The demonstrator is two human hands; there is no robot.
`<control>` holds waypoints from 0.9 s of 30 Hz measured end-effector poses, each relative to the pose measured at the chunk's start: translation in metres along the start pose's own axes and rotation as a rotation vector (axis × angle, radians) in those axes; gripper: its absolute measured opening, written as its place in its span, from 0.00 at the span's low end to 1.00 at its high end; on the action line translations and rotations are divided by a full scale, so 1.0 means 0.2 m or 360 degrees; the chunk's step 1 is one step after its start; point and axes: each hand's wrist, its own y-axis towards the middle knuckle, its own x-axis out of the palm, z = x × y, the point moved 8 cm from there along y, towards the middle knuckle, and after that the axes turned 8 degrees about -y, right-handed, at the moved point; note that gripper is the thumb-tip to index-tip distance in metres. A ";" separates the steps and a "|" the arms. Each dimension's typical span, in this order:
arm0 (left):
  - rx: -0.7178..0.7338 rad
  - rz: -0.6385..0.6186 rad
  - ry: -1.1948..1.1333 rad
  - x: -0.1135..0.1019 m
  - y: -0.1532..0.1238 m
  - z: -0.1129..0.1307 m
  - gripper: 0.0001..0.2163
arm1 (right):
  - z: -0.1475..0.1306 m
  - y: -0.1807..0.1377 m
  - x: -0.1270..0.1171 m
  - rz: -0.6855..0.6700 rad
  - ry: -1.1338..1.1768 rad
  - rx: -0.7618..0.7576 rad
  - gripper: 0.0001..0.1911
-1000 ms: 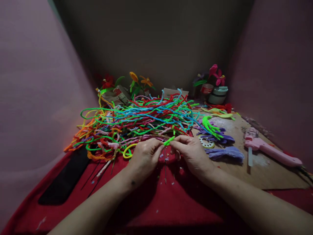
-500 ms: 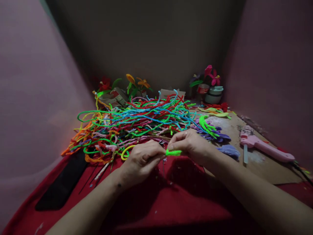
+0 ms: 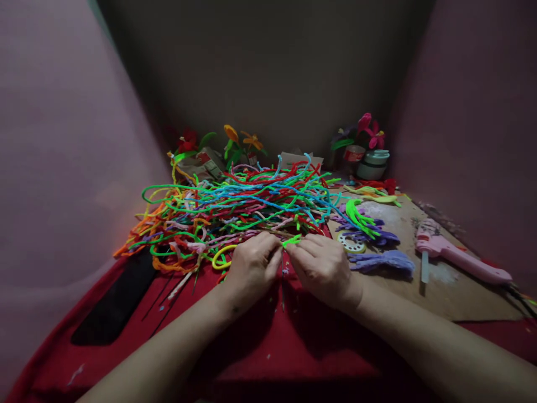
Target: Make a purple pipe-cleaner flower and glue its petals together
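Between my two hands, a short piece of bright green pipe cleaner point(image 3: 292, 241) shows, its ends hidden in my fingers. My left hand point(image 3: 255, 263) is closed and pinches it from the left. Closed too, my right hand point(image 3: 322, 266) grips its other side, knuckles up. Just beyond my hands lies a big tangled heap of coloured pipe cleaners point(image 3: 243, 196). A yellow loop point(image 3: 218, 257), which looks like a scissor handle, rests beside my left hand. Below the gap between my hands, thin dark wire lies on the red cloth point(image 3: 268, 358).
On the right, a cardboard sheet point(image 3: 440, 305) carries a pink glue gun point(image 3: 461, 257), purple bundles point(image 3: 384, 262), green pipe cleaners point(image 3: 359, 218) and a white holed disc point(image 3: 351, 242). A black phone-like slab point(image 3: 113, 302) lies left. Pipe-cleaner flowers point(image 3: 251, 141) and a lidded jar point(image 3: 373, 165) stand behind.
My right hand has turned knuckles-up and come down close to my left hand. Less of the green pipe cleaner shows now. The whole view has shifted slightly, and the holed disc is uncovered.
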 end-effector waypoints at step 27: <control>0.0657 -0.0446 0.0392 0.06 -0.04 0.06 0.12 | 0.10 -0.09 0.23 -0.0981 0.1131 0.0944 0.14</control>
